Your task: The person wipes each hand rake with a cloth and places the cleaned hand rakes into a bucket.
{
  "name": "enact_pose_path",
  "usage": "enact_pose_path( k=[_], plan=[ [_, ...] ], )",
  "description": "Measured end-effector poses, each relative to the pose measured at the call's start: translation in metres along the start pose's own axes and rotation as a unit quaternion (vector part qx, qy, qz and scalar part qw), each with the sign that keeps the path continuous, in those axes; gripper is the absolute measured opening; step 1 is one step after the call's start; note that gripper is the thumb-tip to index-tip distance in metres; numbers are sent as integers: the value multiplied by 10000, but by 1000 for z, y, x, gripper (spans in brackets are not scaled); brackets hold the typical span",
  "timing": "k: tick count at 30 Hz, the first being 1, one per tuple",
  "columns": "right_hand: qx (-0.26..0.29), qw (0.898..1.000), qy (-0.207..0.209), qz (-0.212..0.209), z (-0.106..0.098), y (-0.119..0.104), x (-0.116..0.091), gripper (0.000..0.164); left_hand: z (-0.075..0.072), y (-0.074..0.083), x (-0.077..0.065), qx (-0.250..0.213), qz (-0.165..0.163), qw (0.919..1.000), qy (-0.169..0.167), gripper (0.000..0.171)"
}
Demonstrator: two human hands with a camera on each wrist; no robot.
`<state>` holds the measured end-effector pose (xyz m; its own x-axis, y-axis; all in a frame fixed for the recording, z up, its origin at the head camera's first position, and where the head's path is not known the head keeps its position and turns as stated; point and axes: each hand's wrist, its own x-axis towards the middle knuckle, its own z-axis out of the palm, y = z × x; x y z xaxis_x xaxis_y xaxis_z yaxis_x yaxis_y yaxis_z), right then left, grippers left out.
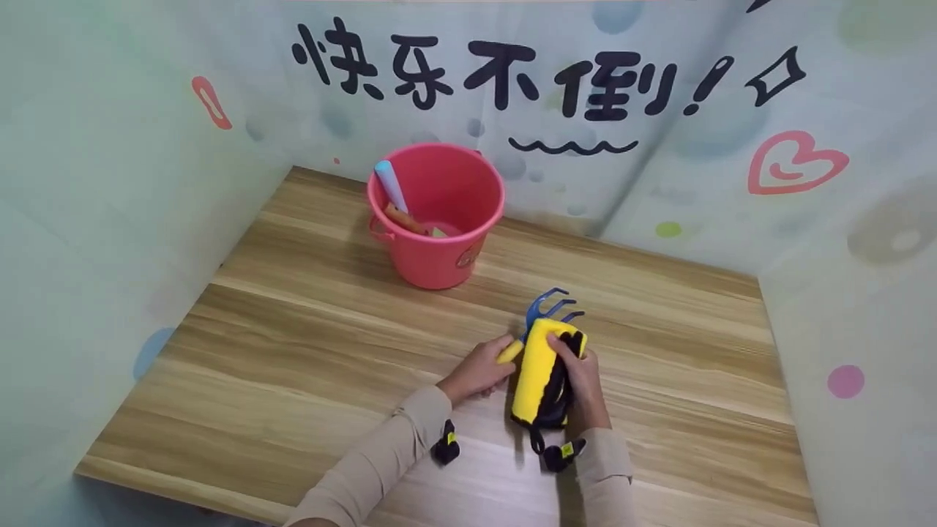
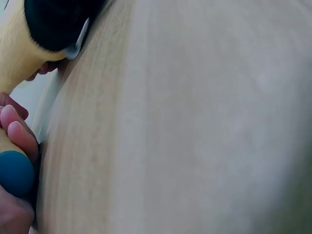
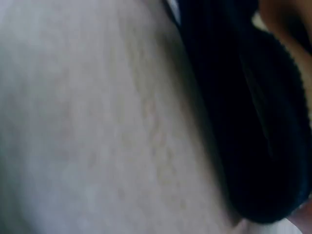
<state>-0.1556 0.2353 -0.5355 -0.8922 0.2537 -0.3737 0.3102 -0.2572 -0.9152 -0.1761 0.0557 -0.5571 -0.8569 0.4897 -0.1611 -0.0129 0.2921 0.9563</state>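
In the head view my left hand (image 1: 477, 372) grips the yellow handle (image 1: 510, 351) of a small blue three-pronged hand rake (image 1: 538, 306). The handle's teal end (image 2: 17, 171) shows between my fingers (image 2: 22, 138) in the left wrist view. My right hand (image 1: 588, 377) holds a soft yellow and black fabric bundle (image 1: 538, 366), thumb on its upper face and the other fingers hidden beneath. A black loop (image 1: 537, 440) hangs from its near end. The bundle overlaps part of the rake. Its dark side (image 3: 219, 112) fills much of the right wrist view.
A red bucket (image 1: 435, 267) stands at the back of the wooden table (image 1: 293, 351), with a pale blue stick (image 1: 392, 187) and a brown piece (image 1: 404, 218) inside. Printed cloth walls (image 1: 454, 124) rise along the back and both sides.
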Motion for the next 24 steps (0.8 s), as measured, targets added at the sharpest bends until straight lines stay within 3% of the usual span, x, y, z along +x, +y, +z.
enact_pose_path(
  k=[3,9,16,24],
  plan=[
    [-292,9990,-254,215,-1,0,0,40,1,1,-1,27,-6,10000,-4,16],
    [-522,9975,-406,236,-1,0,1,39,2,2,0,6,-20,10000,-60,15],
    [-977,9950,42,210,2,-5,4,33,2,0,2,51,-127,9998,-163,16],
    [-1770,9801,893,26,3,-11,6,37,0,0,2,-39,-92,9999,-140,10]
  ],
)
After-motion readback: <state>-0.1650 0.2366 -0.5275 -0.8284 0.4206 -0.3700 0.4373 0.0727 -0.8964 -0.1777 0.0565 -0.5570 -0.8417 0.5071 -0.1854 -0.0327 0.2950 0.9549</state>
